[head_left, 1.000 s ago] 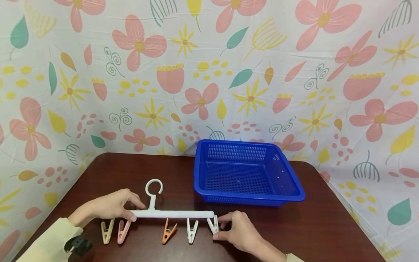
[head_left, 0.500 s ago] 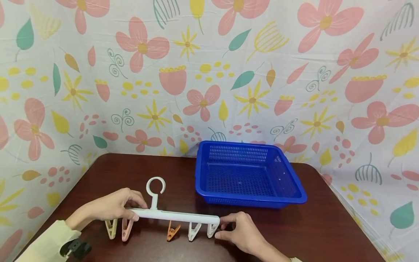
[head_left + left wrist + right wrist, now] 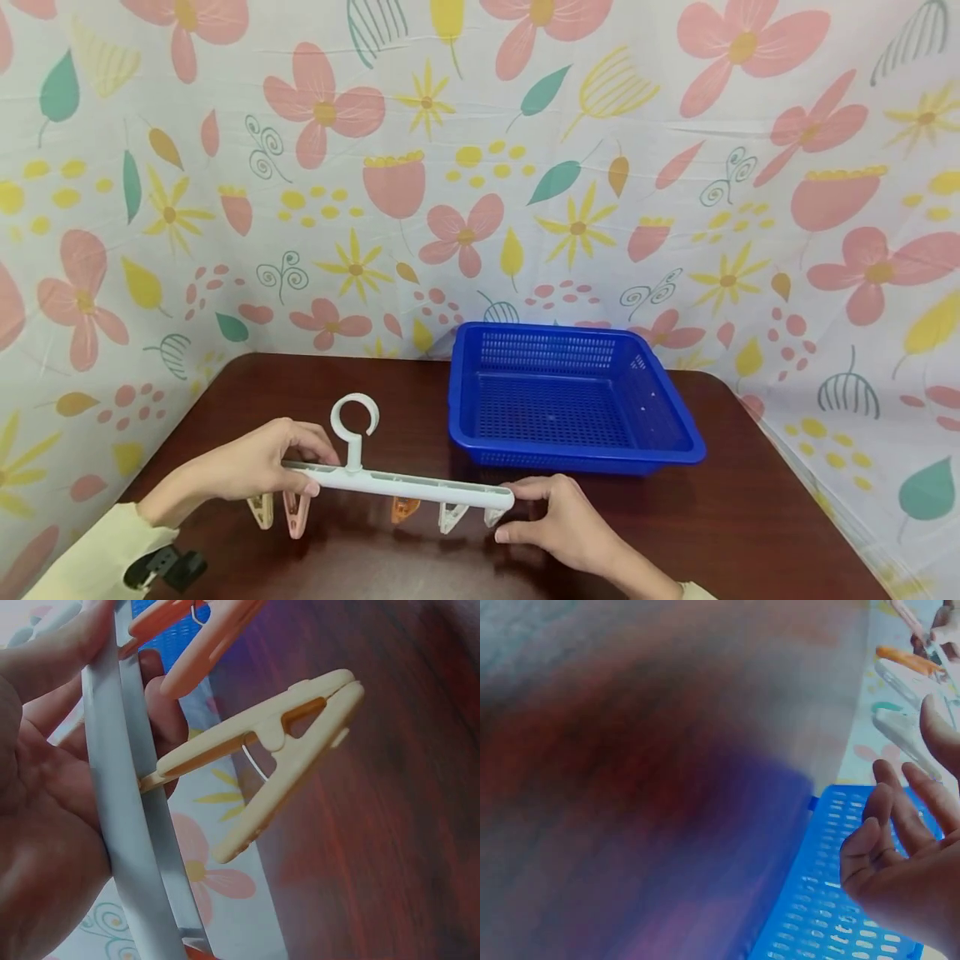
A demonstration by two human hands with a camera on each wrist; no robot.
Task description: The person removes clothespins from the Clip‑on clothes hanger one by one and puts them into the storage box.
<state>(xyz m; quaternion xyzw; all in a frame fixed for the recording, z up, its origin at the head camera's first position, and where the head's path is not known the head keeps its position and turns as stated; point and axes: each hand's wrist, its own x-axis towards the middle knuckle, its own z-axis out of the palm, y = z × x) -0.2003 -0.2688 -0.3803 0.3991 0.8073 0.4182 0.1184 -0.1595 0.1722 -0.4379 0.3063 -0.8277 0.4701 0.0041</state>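
A white clip hanger, its hook standing upward, is held up at a slant with the right end lower. My left hand grips the bar left of the hook, thumb in front and fingers behind. From the bar hang a yellow clip, a pink clip, an orange clip and two white clips. In the left wrist view, the yellow clip juts from the bar's slot. My right hand is at the bar's right end, index fingertip right by it, thumb and index apart.
An empty blue plastic basket with perforated sides stands behind the right hand on the dark brown table. A flower-patterned cloth hangs behind the table. A black strap device sits on the left wrist.
The bar has risen and tilted, its slotted top now showing and its right end lower. The clips swung beneath it. My right thumb and finger no longer pinch the rightmost white clip.
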